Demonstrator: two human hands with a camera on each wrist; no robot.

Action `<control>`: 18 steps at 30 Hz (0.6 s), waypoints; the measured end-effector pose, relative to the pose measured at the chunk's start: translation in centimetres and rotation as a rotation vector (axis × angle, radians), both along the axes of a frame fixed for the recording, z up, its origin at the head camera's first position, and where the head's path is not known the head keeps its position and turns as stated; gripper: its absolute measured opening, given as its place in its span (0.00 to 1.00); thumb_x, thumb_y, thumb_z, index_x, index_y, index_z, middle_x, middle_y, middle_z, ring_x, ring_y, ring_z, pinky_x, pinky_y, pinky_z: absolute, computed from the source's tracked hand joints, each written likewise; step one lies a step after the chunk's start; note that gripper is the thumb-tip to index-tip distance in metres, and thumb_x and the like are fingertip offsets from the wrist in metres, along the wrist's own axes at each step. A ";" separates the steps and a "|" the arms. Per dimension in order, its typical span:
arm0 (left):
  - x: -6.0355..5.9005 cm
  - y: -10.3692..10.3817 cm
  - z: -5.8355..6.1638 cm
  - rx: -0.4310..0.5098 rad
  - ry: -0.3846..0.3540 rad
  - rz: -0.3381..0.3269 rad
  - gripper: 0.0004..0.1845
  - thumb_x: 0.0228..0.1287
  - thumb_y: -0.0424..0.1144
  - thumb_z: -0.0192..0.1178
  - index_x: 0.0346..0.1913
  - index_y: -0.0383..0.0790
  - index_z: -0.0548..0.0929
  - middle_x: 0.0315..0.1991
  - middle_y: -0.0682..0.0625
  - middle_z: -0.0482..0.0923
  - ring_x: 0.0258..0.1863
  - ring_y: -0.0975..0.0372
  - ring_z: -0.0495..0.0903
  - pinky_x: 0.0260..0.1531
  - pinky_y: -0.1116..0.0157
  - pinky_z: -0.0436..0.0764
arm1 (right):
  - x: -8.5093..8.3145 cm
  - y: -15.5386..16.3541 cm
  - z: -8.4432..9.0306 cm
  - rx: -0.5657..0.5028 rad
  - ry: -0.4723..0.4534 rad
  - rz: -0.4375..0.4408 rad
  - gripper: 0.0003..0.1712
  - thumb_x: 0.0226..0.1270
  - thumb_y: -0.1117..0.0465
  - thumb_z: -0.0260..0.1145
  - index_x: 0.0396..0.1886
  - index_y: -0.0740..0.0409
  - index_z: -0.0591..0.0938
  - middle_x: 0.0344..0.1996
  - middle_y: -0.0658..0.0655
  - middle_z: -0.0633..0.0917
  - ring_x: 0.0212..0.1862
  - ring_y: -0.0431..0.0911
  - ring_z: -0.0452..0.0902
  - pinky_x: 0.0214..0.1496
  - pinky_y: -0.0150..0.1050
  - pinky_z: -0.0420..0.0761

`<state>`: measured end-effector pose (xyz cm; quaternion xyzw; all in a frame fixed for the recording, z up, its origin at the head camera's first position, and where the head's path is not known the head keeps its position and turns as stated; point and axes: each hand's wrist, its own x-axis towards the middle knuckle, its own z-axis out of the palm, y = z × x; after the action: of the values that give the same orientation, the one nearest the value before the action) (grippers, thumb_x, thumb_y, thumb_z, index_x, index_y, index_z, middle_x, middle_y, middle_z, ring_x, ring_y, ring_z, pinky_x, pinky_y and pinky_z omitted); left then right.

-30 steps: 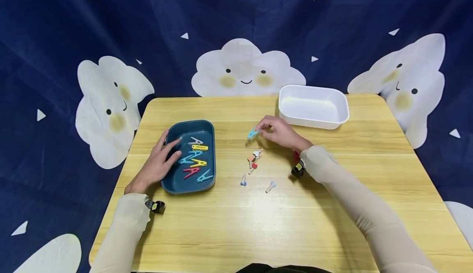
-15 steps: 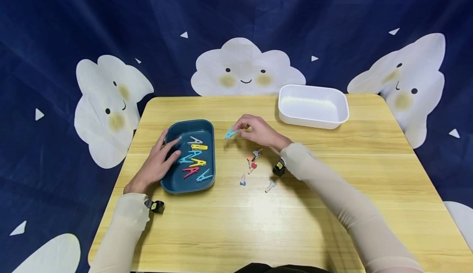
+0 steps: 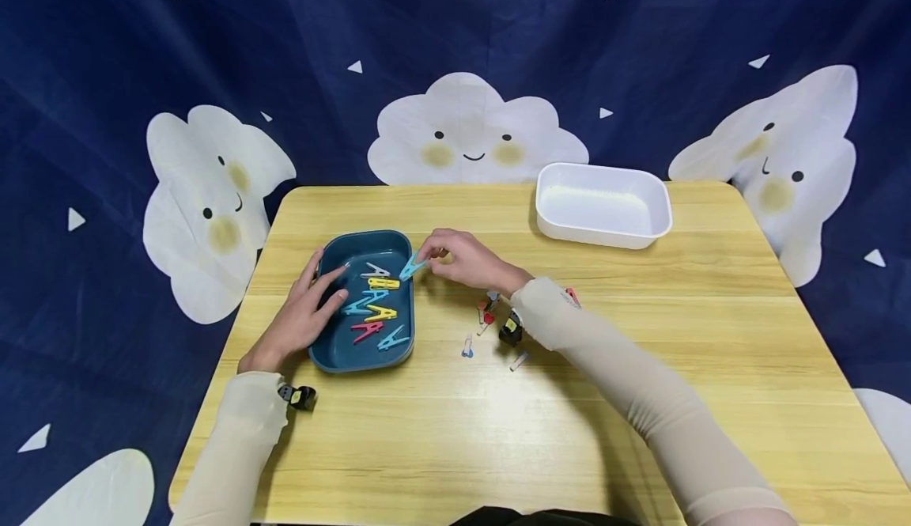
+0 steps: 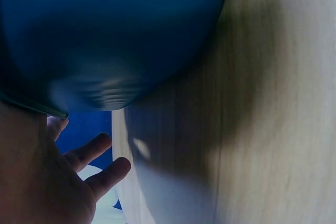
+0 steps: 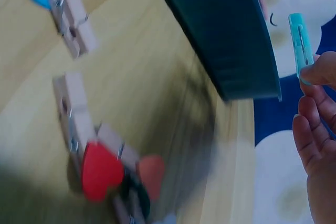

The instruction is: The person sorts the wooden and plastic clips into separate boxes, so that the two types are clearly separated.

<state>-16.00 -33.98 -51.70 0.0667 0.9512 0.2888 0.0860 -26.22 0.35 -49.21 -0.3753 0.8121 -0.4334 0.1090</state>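
My right hand (image 3: pixel 463 257) pinches a light blue plastic clothespin (image 3: pixel 410 266) between thumb and fingertips, at the right rim of the dark teal bin (image 3: pixel 361 360). In the right wrist view, that clothespin (image 5: pixel 300 40) stands upright above the fingertips. Several plastic clothespins lie inside the bin, among them a yellow clothespin (image 3: pixel 380 313), a red clothespin (image 3: pixel 366 330) and a light blue clothespin (image 3: pixel 392 338). My left hand (image 3: pixel 302 312) rests across the bin's left rim with fingers spread, thumb and index finger over the inside. Other fingers (image 4: pixel 109 178) extend outside the wall.
Small wooden clothespins with heart decorations lie mid-table, including one with a red heart (image 5: pixel 101 171) and one with a blue heart (image 3: pixel 467 346). A white bin (image 3: pixel 594 235) stands at the back right. A red item (image 3: pixel 572 296) shows partly behind the right sleeve.
My right hand has moved left with the light blue clothespin, from mid-table to the bin's right rim. My left hand has stayed on the bin.
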 end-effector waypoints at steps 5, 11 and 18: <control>-0.1 0.0 0.0 -0.003 -0.002 -0.001 0.35 0.88 0.60 0.47 0.87 0.46 0.64 0.92 0.46 0.28 0.88 0.33 0.40 0.79 0.24 0.50 | 0.3 -1.6 0.2 0.023 0.021 0.052 0.09 0.79 0.67 0.66 0.48 0.52 0.90 0.49 0.50 0.87 0.49 0.49 0.79 0.56 0.44 0.84; -0.1 -0.1 -0.1 -0.005 0.000 -0.003 0.35 0.88 0.60 0.47 0.86 0.46 0.64 0.92 0.46 0.28 0.88 0.33 0.40 0.79 0.24 0.50 | 0.6 -3.5 0.1 0.067 0.039 0.128 0.08 0.81 0.65 0.66 0.49 0.52 0.90 0.49 0.50 0.86 0.50 0.46 0.79 0.57 0.35 0.83; -0.2 -0.1 -0.1 -0.007 -0.002 -0.004 0.35 0.88 0.59 0.48 0.86 0.46 0.64 0.92 0.46 0.28 0.88 0.33 0.40 0.79 0.24 0.50 | 1.2 -5.2 0.1 0.108 0.110 0.194 0.08 0.80 0.64 0.66 0.50 0.52 0.90 0.49 0.51 0.87 0.53 0.48 0.82 0.61 0.38 0.81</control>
<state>-16.17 -34.07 -51.77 0.0682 0.9520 0.2852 0.0876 -25.04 -4.89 -49.07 -0.4689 0.7988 -0.3553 0.1256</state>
